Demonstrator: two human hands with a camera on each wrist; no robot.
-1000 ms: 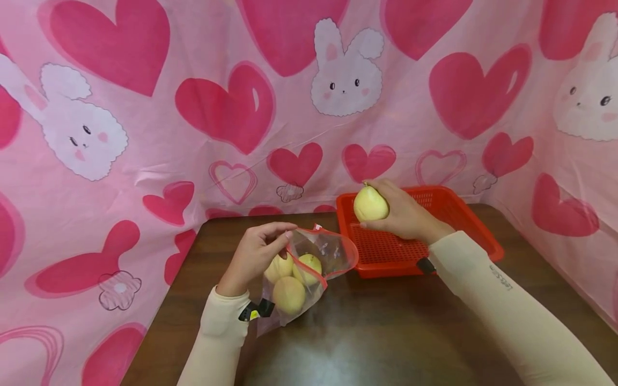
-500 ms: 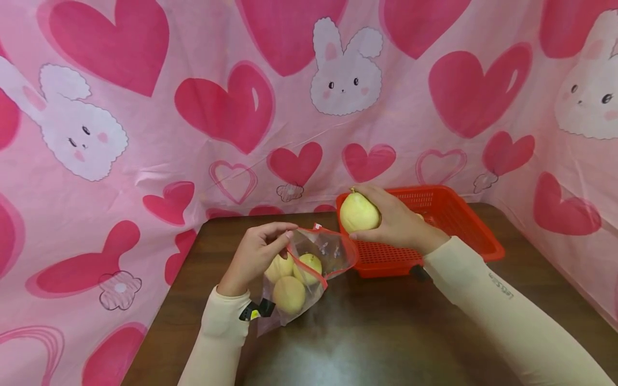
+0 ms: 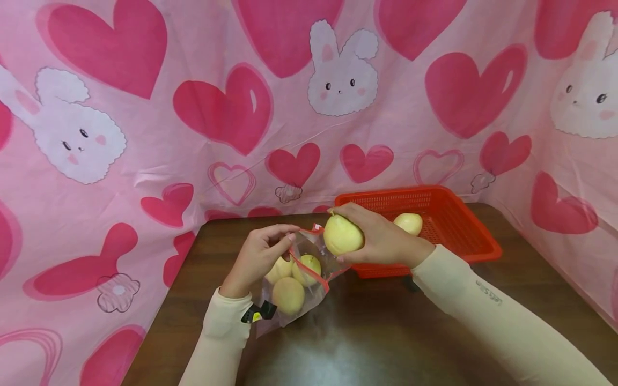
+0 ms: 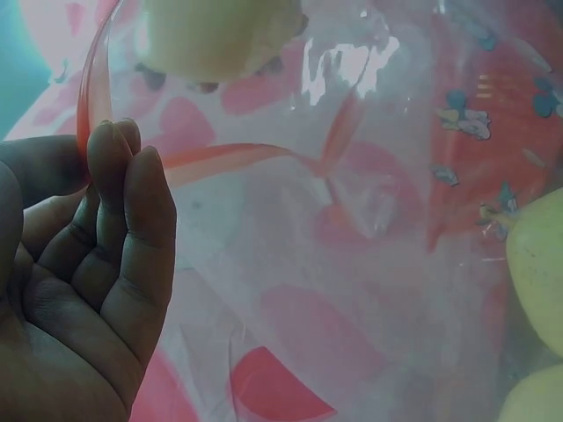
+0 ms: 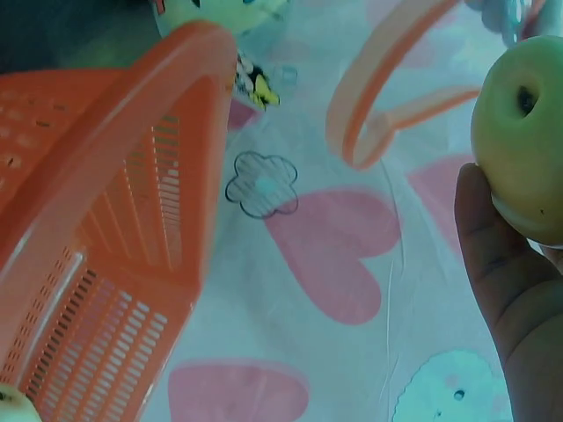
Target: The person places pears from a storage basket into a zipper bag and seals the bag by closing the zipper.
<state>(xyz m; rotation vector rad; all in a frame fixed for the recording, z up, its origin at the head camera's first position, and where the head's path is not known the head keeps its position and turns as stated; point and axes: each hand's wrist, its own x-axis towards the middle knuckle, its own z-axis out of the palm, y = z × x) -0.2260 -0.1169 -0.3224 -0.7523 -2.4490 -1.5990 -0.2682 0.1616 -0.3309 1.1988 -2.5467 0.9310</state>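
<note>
My left hand (image 3: 260, 254) pinches the red-edged rim of a clear zip bag (image 3: 316, 292) and keeps its mouth spread. Several pale yellow pears (image 3: 288, 296) lie inside the bag. In my right hand (image 3: 383, 236) is another pear (image 3: 343, 235), stem up, gripped from the side and overlapping the bag's mouth in the head view. The left wrist view has that held pear (image 4: 220, 35) above the red rim (image 4: 229, 156), beyond my fingertips. From the right wrist, its underside (image 5: 528, 149) faces the camera, with a finger along it.
A red plastic basket (image 3: 463, 236) stands at the back right of the brown wooden table (image 3: 386, 338). One pear (image 3: 408, 223) rests in it, behind my right hand. A pink heart-and-rabbit cloth (image 3: 289, 123) hangs behind the table and along its sides.
My right hand has carried its pear left and down from over the basket to the bag's mouth. The basket's pear has come into view. My left hand keeps its hold on the rim.
</note>
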